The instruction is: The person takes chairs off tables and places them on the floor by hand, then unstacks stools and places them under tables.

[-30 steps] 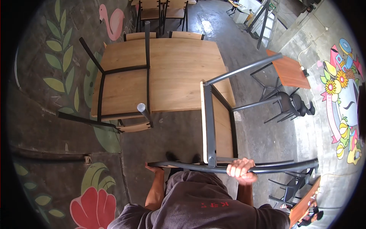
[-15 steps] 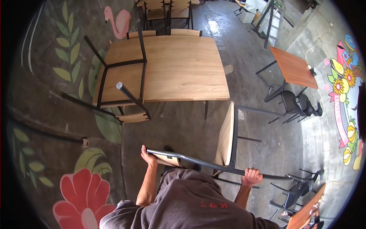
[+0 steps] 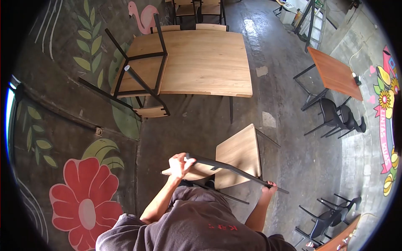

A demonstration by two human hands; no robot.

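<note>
Painted walls [image 3: 37, 129] close in a bare grey floor [image 3: 180, 136]: a flamingo [image 3: 146, 17] and a big red flower [image 3: 86, 190] on the left, a bright mural [image 3: 387, 121] on the right. Ahead stands a wooden table [image 3: 209, 62] with an upturned chair [image 3: 142, 75] on its left end, legs in the air. Off to the right are an orange table [image 3: 337, 75] and black chairs [image 3: 330, 112].

Another wood-and-metal chair [image 3: 239, 157] is in front of the person, short of the table and apart from it, seat facing up and canted. Both hands are closed on its dark side bar: the left hand [image 3: 181, 166] at the upper end by the backrest [image 3: 200, 172], the right hand [image 3: 269, 188] farther down, toward the bar's other end. Whether any foot of this chair meets the floor I cannot tell.

Turning and steadying the chair seems the step in hand. As I judge it, the next move calls for a firm, matched hold at both ends — and legs kept clear of the table and the person's feet.

Writing is scarce. "LINTAS" reads on the mural's pink ribbon, with a second word I cannot make out surely; the shirt [image 3: 184, 221] bears small red lettering — only a K is plain.
</note>
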